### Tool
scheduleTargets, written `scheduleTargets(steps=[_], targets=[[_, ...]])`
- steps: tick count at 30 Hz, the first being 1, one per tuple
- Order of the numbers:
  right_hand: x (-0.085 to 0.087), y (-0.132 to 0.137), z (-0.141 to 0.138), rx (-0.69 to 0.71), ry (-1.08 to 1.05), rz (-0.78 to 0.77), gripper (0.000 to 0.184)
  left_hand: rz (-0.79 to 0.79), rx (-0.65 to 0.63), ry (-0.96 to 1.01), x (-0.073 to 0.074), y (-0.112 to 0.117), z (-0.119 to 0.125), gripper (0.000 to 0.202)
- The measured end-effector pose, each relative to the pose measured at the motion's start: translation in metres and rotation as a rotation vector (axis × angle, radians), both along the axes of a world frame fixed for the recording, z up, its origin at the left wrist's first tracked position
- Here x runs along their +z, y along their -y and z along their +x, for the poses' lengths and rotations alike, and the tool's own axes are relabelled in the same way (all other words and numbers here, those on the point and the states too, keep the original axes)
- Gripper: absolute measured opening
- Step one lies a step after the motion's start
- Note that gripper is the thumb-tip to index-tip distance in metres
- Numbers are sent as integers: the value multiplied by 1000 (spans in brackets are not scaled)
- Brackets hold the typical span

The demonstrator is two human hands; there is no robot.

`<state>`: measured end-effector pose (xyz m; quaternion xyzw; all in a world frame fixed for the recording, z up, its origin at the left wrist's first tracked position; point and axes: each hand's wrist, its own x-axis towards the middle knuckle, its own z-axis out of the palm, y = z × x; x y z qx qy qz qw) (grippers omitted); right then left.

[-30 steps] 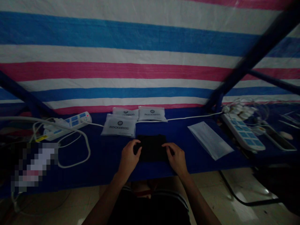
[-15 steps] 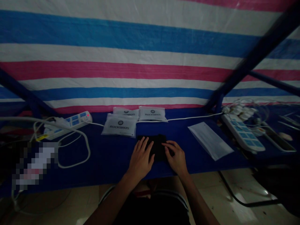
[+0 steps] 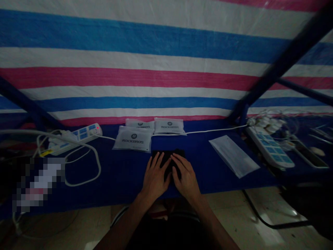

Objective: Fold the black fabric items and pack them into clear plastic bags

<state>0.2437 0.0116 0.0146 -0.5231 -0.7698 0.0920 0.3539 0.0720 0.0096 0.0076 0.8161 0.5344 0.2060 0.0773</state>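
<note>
A black folded item, seemingly cloth (image 3: 168, 157), lies flat on the blue table (image 3: 122, 170) in front of me; much of it is hidden under my hands. On its left part rests my left hand (image 3: 155, 175), fingers spread and stretched forward. My right hand (image 3: 184, 175) lies on its right part, fingers extended, the thumb near the left thumb. Just beyond are several frosted pouches printed ROCKBROS, among them a front pouch (image 3: 132, 139) and a back right pouch (image 3: 169, 126). A flat frosted pouch (image 3: 234, 156) without visible print lies to the right.
A power strip (image 3: 83, 133) with a red light and looped white cables stands at the left. Another power strip (image 3: 270, 147), tangled cables (image 3: 270, 123) and a phone-like device (image 3: 310, 156) are at the right. Blue frame bars and a striped sheet (image 3: 156, 80) rise behind.
My right hand has moved left across the black item, closer to my left hand. The left hand has barely shifted. The pouches stay in place.
</note>
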Motion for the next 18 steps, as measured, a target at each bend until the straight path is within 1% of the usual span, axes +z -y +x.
scheduleTargets(steps=[3, 5, 8, 18], targets=[[-8, -10, -6, 15, 154, -66, 52, -9, 6, 5, 0, -2, -3, 61], [-16, -16, -2, -5, 232, -94, 55, -14, 13, 7, 0, -4, -6, 63], [-23, -19, 7, -21, 276, -104, 60, -11, 14, 9, -1, -5, -9, 66], [-23, -17, 13, -77, 307, -111, 71, -27, 0, -45, 0, -2, -22, 63]])
